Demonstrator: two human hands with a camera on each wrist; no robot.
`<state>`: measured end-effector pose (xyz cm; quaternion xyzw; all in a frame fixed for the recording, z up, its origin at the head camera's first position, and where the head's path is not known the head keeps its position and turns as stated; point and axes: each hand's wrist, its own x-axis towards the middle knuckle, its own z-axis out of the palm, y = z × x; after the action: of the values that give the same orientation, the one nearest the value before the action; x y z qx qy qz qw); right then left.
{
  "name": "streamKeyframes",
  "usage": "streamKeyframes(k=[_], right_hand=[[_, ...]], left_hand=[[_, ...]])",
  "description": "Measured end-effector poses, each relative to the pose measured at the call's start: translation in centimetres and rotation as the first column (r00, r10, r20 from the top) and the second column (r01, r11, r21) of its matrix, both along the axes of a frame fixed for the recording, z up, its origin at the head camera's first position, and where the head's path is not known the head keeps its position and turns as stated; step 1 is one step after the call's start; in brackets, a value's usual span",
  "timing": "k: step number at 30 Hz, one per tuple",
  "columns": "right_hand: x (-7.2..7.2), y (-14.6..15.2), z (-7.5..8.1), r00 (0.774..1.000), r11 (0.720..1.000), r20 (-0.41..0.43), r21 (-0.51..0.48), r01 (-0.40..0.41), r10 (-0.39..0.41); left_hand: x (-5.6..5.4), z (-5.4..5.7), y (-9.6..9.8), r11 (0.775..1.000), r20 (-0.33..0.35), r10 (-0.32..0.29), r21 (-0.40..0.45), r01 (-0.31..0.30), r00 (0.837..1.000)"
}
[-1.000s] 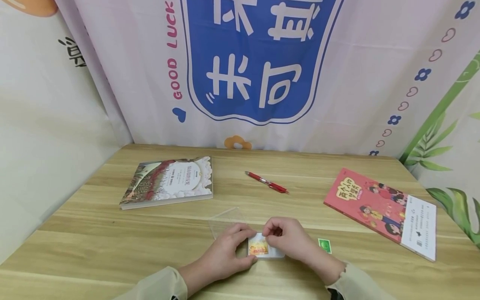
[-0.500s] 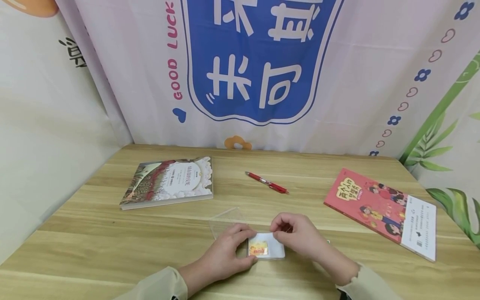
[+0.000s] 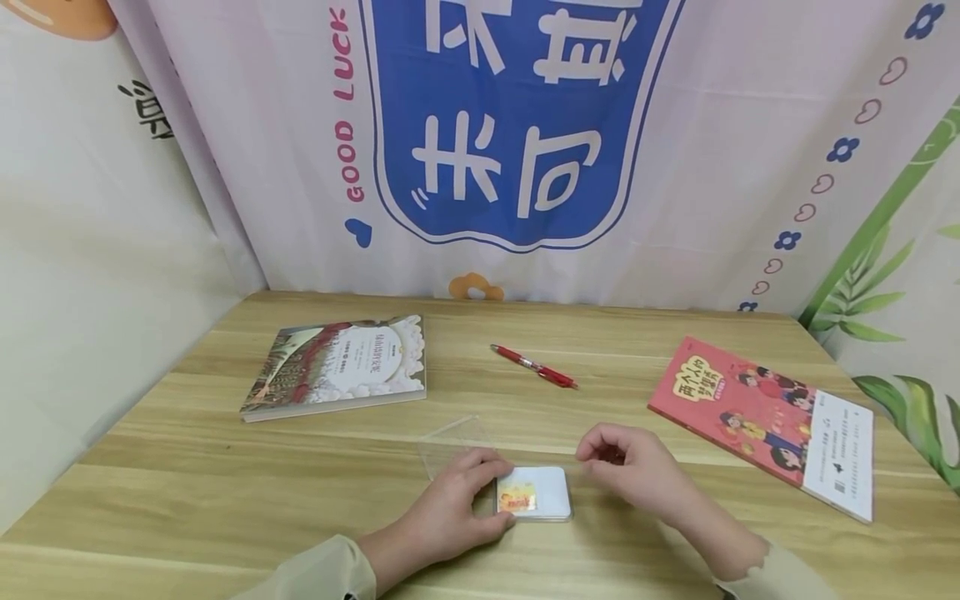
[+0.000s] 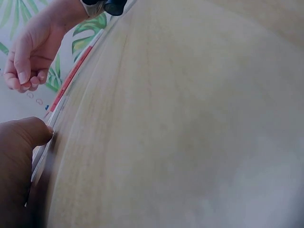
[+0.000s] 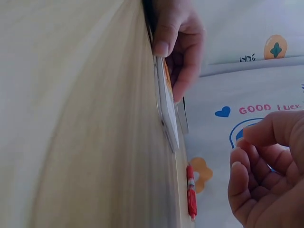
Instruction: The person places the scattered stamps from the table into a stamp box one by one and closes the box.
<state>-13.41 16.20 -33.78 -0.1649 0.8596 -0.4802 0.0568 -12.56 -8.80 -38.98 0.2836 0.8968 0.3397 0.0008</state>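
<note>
We are seeing a thin white block (image 3: 553, 492) with rounded corners lying flat on the table (image 3: 315, 458), a yellow-and-red picture patch (image 3: 517, 498) showing toward its left end. Our left hand (image 3: 453, 504) is gripping that end; our right hand (image 3: 637, 471) is hovering just beside the other, apart from it.

Between the red pen (image 3: 534, 366) and pink book (image 3: 761, 429), the right hand (image 3: 633, 472) could pass forward.

Left fingers (image 5: 190, 69) on white case (image 5: 166, 104), right fingers (image 5: 239, 179) loosely curled.
</note>
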Motion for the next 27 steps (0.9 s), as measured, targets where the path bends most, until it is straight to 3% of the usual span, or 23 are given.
streamKeyframes(k=[18, 27], right_hand=[[0.7, 2.9, -0.3, 0.999, 0.999, 0.047, 0.044, 0.012, -0.014], [1.3, 4.4, -0.7, 0.994, 0.993, 0.081, 0.103, 0.065, -0.073]], left_hand=[[0.0, 0.0, 0.0, 1.0, 0.024, 0.02, -0.012, -0.02, 1.0], [0.0, 0.0, 0.0, 1.0, -0.001, 0.01, -0.012, -0.01, 1.0]])
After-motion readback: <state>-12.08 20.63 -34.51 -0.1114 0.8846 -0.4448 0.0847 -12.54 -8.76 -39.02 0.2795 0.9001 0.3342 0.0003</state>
